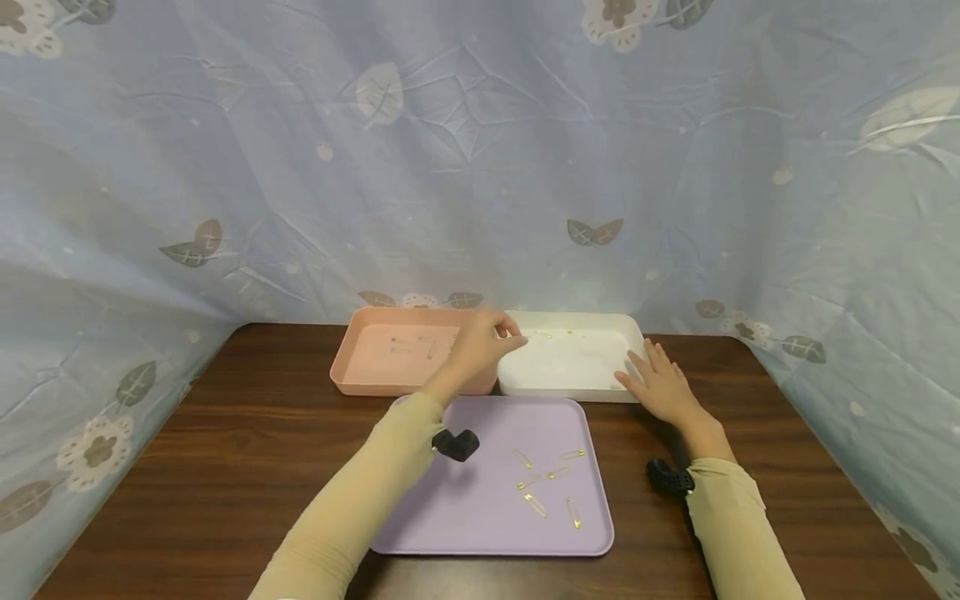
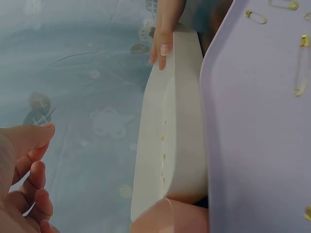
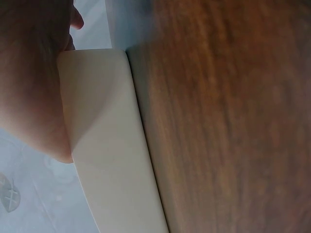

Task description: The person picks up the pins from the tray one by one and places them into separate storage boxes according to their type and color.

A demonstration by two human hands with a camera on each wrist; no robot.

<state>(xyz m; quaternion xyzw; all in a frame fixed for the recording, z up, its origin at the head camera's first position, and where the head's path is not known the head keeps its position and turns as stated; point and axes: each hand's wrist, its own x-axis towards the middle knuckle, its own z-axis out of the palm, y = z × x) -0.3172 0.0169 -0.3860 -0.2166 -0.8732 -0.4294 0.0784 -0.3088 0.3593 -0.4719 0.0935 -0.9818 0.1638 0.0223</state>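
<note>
My left hand (image 1: 480,343) hovers where the pink tray (image 1: 411,389) meets the white tray (image 1: 573,393), its thumb and forefinger tips close together. In the left wrist view the other fingers (image 2: 33,187) curl loosely; I cannot tell whether a pin is between the tips. My right hand (image 1: 663,387) rests with spread fingers on the white tray's right rim. A few gold safety pins (image 1: 543,335) lie toward the back of the white tray. Several silver-looking safety pins (image 1: 401,342) lie in the pink tray.
In front, a lavender tray (image 1: 465,533) carries several gold safety pins (image 1: 536,505), mostly on its right half. All three trays stand on a dark wooden table (image 1: 202,467). A pale blue patterned curtain (image 1: 480,167) hangs behind and along the sides.
</note>
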